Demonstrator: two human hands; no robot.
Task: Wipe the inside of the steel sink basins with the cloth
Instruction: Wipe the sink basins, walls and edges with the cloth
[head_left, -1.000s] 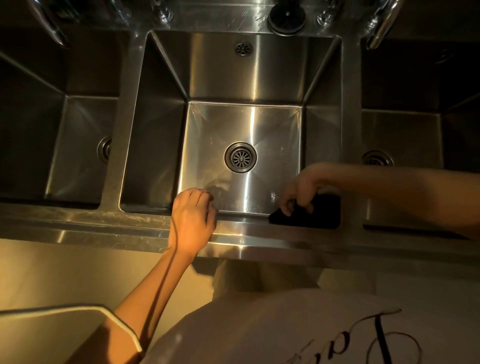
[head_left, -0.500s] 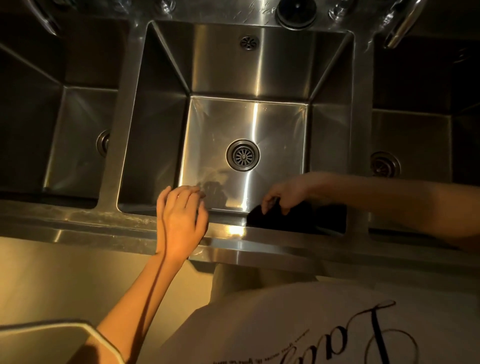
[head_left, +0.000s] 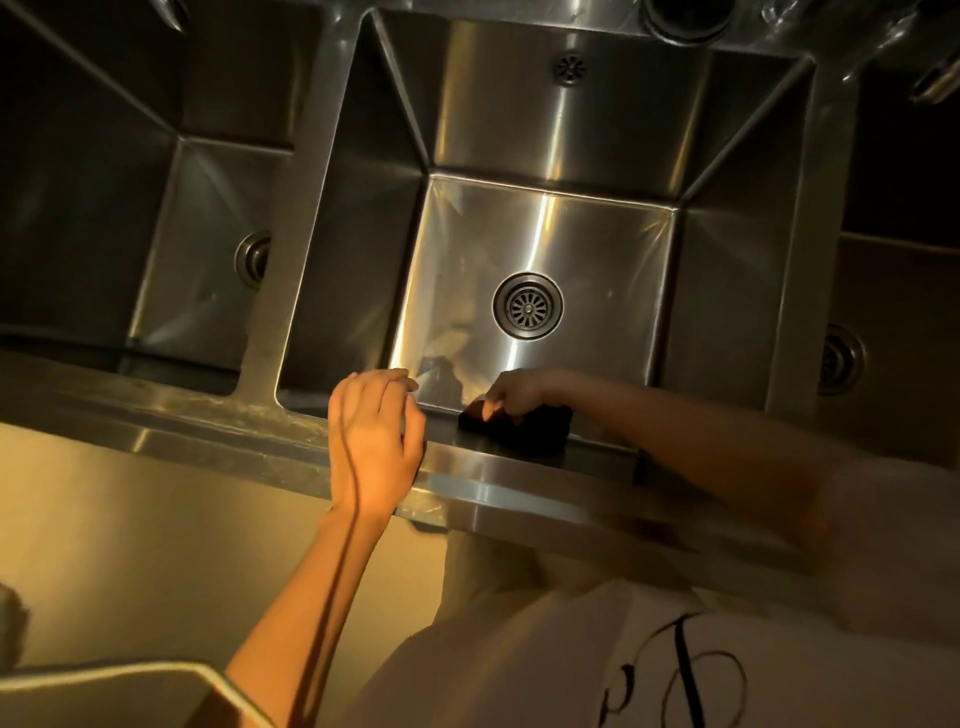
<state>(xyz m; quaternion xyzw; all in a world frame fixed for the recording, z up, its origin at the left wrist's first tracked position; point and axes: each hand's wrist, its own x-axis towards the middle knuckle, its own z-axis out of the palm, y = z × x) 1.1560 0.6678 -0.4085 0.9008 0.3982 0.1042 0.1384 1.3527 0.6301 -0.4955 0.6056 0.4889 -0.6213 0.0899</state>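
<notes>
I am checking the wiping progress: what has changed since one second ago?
The right hand slid the dark cloth leftward along the middle basin's near wall, from the right corner toward the centre. The left hand stayed resting on the front rim.

The floor of the middle basin (head_left: 587, 244) is largely unoccupied; only the round drain (head_left: 528, 306) is set into it, flush with the steel. The near edge of that floor is taken up by the right hand (head_left: 511, 395) pressed onto a dark cloth (head_left: 519, 428), with the forearm stretched across the near right corner. The front rim (head_left: 208, 421) is blocked at one spot by the left hand (head_left: 374, 441), laid over it just beside the cloth. Passage sideways is barred by the steel dividers (head_left: 296, 228) between basins. The left basin (head_left: 197, 249) is seen open down to its own drain.
</notes>
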